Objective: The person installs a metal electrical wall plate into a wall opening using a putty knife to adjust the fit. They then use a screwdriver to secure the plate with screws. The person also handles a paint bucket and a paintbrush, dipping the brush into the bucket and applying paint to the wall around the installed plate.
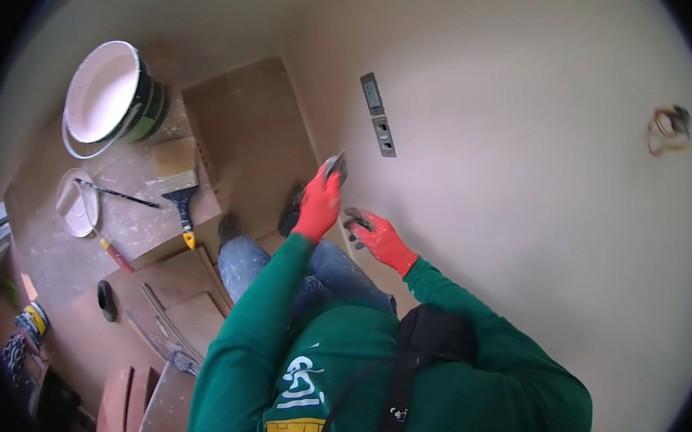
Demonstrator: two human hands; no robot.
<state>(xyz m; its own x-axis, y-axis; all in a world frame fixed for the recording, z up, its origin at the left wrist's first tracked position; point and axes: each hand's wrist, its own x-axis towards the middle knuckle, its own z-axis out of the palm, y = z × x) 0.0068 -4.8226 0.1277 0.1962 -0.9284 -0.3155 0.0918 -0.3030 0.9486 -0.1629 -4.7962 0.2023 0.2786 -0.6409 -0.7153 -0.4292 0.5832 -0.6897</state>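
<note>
Both hands wear red gloves with dark fingers. My left hand (319, 203) is raised in front of the wall, its fingers closed around a small thin grey piece (340, 165) whose kind I cannot make out. Lower and to the right, my right hand (386, 243) has bent fingers held apart, with nothing visible between them. A dark socket plate (371, 95) and a second dark plate (384, 137) with two openings are set in the pale wall (502, 149), beyond my hands.
At left, a paint-spattered board (39, 193) carries a bucket of white paint (132, 110), a wide paintbrush (180, 194), a white lid (78, 219), a thin dark stick (124, 194) and a red-handled tool (116, 254). Loose wires (667, 129) stick out of the wall at right. Wooden boards (167, 297) lie near my legs.
</note>
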